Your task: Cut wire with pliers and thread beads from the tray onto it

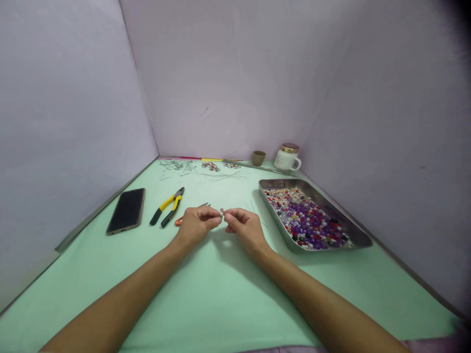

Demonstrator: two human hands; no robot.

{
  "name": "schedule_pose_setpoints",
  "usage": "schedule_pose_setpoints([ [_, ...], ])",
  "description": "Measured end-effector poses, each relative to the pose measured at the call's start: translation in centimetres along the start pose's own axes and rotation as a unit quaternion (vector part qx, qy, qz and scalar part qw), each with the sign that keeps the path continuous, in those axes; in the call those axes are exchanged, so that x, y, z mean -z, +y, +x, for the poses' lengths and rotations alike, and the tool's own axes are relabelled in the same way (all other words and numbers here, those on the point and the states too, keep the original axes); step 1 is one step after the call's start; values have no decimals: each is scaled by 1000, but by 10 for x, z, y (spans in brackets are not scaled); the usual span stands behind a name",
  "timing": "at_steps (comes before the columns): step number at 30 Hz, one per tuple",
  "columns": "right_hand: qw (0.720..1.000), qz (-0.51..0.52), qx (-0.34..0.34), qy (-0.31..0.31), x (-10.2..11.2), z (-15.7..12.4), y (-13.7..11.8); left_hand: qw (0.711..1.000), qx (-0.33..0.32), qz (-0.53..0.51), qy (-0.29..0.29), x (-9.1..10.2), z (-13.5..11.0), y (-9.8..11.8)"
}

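My left hand [198, 223] and my right hand [245, 228] meet above the middle of the table, fingertips pinched together. Between them is a small beaded piece [222, 213] with white and reddish beads; its wire, if any, is too fine to make out. Both hands are closed on it. Partly hidden behind my left hand lie orange-handled scissors [178, 221], their blade tips showing past the knuckles. Yellow and black pliers [168, 206] rest left of that hand. To the right of my right hand stands a metal tray [274, 215] of mixed beads [305, 215], many purple.
A phone [127, 211] lies at the left. Along the back are loose metal pieces [178, 166], finished-looking beaded clusters [211, 166], thin wires [224, 175], a small brown cup [258, 158] and a lidded white mug [286, 159]. Pale walls enclose the green-covered table [206, 309].
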State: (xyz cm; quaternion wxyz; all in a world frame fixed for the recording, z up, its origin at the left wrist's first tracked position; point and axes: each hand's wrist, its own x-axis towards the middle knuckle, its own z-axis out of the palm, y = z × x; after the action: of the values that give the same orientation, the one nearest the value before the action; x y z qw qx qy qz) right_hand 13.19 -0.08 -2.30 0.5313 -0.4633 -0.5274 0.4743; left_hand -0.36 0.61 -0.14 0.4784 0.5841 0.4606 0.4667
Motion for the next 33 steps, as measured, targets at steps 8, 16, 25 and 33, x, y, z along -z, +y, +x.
schedule_pose_setpoints([
  [8,996,-65,55,10,2,1,6,990,-56,117,-46,4,0,-1],
  [16,992,-95,86,-2,3,1,4,991,-38,125,-42,5,1,1],
  [25,991,-98,88,-6,5,0,2,992,-17,126,-16,5,-1,-1],
  [33,992,-95,88,-10,5,2,6,981,-97,167,-31,3,-2,-1],
])
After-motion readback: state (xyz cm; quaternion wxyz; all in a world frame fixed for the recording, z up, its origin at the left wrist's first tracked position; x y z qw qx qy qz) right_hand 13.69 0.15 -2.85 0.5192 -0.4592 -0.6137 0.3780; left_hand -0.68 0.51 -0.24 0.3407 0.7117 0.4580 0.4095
